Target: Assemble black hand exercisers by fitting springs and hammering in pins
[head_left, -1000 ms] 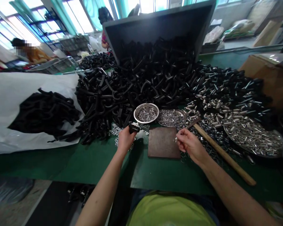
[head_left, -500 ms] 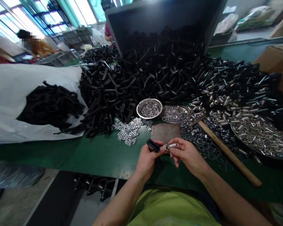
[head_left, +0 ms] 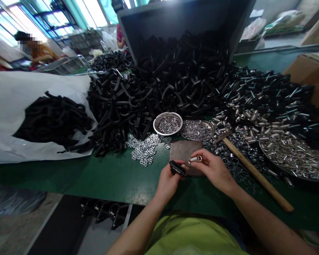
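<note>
My left hand point(head_left: 169, 182) is closed around a black plastic part point(head_left: 177, 168), whose lower end is hidden by the fingers. Between the thumb and fingers of my right hand point(head_left: 215, 169) is a silver coil spring point(head_left: 195, 159), with a hook or loop at its end. The spring is close beside the black part; whether they touch I cannot tell. Both hands are over the near edge of a flat metal plate point(head_left: 184, 150) on the green table point(head_left: 117, 179).
A hammer point(head_left: 257, 175) lies right of my hands, among loose rings point(head_left: 231, 164) and springs. Beyond the plate stand a metal bowl point(head_left: 168, 124) of pins and a small tray point(head_left: 198, 130). Nuts point(head_left: 143, 148) lie left. Black parts point(head_left: 133, 94) are heaped behind; another person point(head_left: 39, 49) sits far left.
The spring in my right hand has risen slightly and come away from the black part. My left hand has shifted a little right and down, and the black part has turned.
</note>
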A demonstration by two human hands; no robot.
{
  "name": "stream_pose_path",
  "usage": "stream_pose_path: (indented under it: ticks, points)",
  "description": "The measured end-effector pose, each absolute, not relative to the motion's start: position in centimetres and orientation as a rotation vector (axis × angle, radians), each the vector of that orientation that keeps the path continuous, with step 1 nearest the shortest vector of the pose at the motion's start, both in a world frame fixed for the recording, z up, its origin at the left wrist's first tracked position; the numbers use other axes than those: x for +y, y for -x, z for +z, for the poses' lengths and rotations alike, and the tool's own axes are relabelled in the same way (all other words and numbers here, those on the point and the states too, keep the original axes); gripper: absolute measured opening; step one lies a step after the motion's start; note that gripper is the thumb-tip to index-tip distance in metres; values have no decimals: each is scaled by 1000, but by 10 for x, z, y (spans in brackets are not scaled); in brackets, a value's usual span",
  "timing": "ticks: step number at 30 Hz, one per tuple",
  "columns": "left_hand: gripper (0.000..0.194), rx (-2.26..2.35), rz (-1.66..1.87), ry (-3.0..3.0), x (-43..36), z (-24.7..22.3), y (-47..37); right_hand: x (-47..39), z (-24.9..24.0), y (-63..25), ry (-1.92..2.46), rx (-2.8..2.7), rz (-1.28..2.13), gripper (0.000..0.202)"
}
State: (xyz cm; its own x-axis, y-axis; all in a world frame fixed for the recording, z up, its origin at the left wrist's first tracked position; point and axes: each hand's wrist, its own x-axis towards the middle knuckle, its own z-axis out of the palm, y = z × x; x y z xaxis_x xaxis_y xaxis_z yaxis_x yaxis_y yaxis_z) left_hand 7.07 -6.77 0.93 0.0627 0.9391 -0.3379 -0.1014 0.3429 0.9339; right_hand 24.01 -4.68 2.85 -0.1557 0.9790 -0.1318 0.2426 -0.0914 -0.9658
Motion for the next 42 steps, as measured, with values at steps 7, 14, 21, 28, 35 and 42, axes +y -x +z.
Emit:
stream_pose_path:
  ticks: [7, 14, 21, 28, 35, 42]
  points:
    - [33, 875, 741, -296, -68, 2, -88, -50, 50, -238, 1391, -1725, 1067, 13]
    - [28, 935, 733, -552, -69, 5, -89, -53, 51, -235, 1392, -2034, 872, 13]
    - [38, 1059, 526, -825, -72, 5, -77, -22, 31, -236, 1352, -2003, 1265, 16]
    - [35, 875, 634, -586, -80, 0, -68, 69, -8, -234, 1645, -2021, 754, 9]
    - [43, 1096, 773, -760, -68, -2, -53, 84, -19, -228, 1678, -1993, 644, 8]
    - [60, 1003, 738, -461, -53, 0, -61, 13, 22, -224, 1287, -1860, 1132, 15]
